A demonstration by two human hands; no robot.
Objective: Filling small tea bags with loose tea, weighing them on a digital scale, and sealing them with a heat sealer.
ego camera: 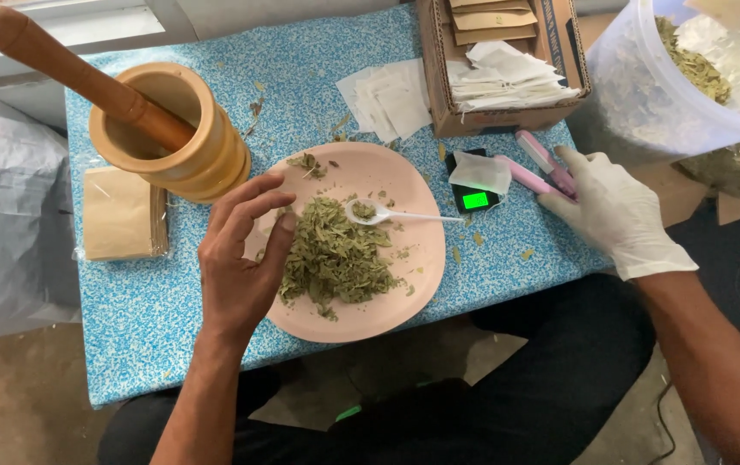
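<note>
Left hand (241, 258) rests bare on the pink plate (404, 301), fingers loosely curled, touching the dried leaves (335, 254), gripping nothing. Gloved right hand (615, 211) lies flat with fingers together, apparently touching the pink sealer (535, 168).

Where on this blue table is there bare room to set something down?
Free: the table's near-left corner, between the tan packet and pink plate; also the strip behind the mortar. Crowded: the right side around the scale, box and gloved right hand.

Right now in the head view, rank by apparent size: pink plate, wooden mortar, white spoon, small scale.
1. Pink plate
2. Wooden mortar
3 and 4. White spoon and small scale: unsure. The spoon is longer but thin, and the scale is partly covered by a paper bag.
</note>
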